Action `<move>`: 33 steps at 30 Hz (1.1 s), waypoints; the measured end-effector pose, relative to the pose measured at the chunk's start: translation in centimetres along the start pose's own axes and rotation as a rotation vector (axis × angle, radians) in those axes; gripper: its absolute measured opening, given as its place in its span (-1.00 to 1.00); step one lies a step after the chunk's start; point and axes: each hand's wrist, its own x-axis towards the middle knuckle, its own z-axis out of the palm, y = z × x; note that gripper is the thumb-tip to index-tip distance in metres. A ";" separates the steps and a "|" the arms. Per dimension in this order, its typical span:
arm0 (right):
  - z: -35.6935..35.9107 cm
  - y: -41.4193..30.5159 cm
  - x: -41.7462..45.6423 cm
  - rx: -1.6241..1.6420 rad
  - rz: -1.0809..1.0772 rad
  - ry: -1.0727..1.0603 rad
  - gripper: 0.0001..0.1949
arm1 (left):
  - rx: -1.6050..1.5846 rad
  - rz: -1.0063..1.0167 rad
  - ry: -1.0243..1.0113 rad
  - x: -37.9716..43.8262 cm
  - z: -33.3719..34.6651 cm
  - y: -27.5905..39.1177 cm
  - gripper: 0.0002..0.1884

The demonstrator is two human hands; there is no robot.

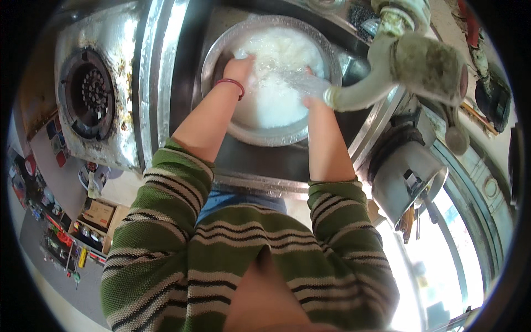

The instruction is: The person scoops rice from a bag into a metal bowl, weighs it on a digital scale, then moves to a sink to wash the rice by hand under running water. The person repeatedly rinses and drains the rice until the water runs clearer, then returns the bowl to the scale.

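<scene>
A wide round metal basin [271,140] stands in a stainless-steel sink [249,159]. It holds water and a pale, whitish mass [286,45] that I cannot name for certain. My left hand [239,68], with a red bangle at the wrist, reaches in at the basin's left side; a bit of white shows by its fingers. On the other side my right hand [309,97] is over the basin, partly hidden by the tap and its stream. A grimy white tap [361,97] pours water [305,85] into the basin. Whether either hand grips something is unclear.
Left of the sink is a stained gas stove [89,93] with a round burner. A metal pot [398,174] with utensils stands at the right, near a bright window [439,249]. Ladles [456,139] hang behind the tap. Boxes [97,213] and clutter lie lower left.
</scene>
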 end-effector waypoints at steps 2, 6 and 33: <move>0.6 0.8 2.7 0.345 0.188 -0.121 -0.59 | -0.157 -0.126 -0.132 4.7 -0.5 -2.8 -0.68; 3.8 -4.3 0.4 0.469 0.337 -0.151 -0.53 | -0.517 -0.210 -0.303 3.5 1.5 -3.4 -0.70; 4.4 -3.9 -2.1 -0.222 -0.048 -0.092 -0.42 | 0.669 0.825 0.069 -5.0 -2.6 -0.4 -0.66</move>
